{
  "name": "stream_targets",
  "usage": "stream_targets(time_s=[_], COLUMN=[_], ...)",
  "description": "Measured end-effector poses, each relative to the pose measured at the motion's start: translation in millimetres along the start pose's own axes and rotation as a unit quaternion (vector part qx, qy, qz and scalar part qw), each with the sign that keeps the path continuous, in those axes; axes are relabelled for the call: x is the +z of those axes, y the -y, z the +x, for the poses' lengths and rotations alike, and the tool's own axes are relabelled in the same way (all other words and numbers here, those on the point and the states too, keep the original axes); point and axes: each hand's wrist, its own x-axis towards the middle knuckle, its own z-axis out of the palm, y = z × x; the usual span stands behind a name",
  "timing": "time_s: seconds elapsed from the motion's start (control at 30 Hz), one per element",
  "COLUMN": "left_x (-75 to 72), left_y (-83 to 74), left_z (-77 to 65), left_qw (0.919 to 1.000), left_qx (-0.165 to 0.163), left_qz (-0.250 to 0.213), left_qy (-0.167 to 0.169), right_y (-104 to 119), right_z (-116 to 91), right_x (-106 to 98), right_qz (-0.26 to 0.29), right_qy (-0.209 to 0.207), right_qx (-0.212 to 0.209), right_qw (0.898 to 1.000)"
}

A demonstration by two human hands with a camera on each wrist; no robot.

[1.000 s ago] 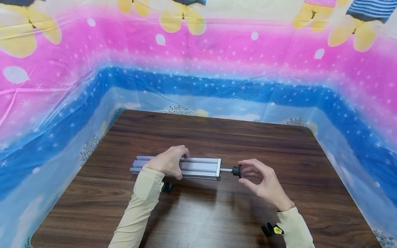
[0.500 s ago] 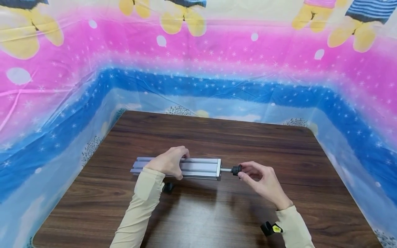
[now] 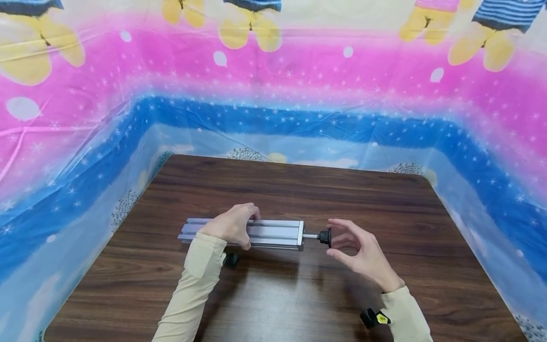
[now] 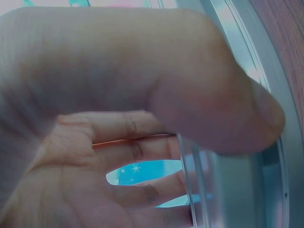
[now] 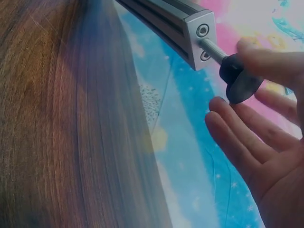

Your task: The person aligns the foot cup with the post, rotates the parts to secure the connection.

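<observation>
My left hand (image 3: 234, 223) grips a silver aluminium profile (image 3: 278, 233) from above, thumb on the near side and fingers over the far side. In the left wrist view the bent thumb (image 4: 204, 95) covers much of the profile (image 4: 237, 185). A metal end plate (image 5: 202, 40) with two socket screws caps the right end. From it sticks out a threaded rod (image 5: 213, 50) bearing a black levelling foot (image 5: 242, 80) with a round base. My right hand (image 3: 363, 251) is spread around that foot, thumb and fingertips at its rim; contact is hard to tell.
The profile lies above a dark wood-grain table (image 3: 299, 190). Pink and blue printed cloth (image 3: 273, 118) hangs around the table's back and sides. A black wrist device (image 3: 369, 318) with a yellow mark sits by the right sleeve.
Half a second ago the right thumb and fingers were closer together on the foot; now they are spread wider. The left hand and profile have hardly moved.
</observation>
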Motion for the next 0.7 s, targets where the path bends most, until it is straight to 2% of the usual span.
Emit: stream_targets(time_s=[0.1, 0.23, 0.53, 0.7], left_x=[0.4, 0.8, 0.4, 1.0], left_y=[-0.6, -1.2, -0.6, -0.6], left_z=[-0.3, -0.6, -0.9, 0.0], left_qw=[1.0, 1.0, 1.0, 1.0], left_qx=[0.0, -0.004, -0.002, -0.005], left_qz=[-0.001, -0.002, -0.001, -0.001], left_qy=[-0.001, -0.001, -0.001, 0.002], right_y=[0.6, 1.6, 2.8, 3.1], right_z=[0.7, 2.2, 4.8, 4.3], right_x=[0.2, 0.4, 1.1, 2.7], right_qz=[0.008, 0.01, -0.035, -0.026], right_qy=[0.001, -0.001, -0.023, -0.025], right_qx=[-0.025, -0.028, 0.007, 0.037], right_qw=[1.0, 1.0, 0.999, 0.999])
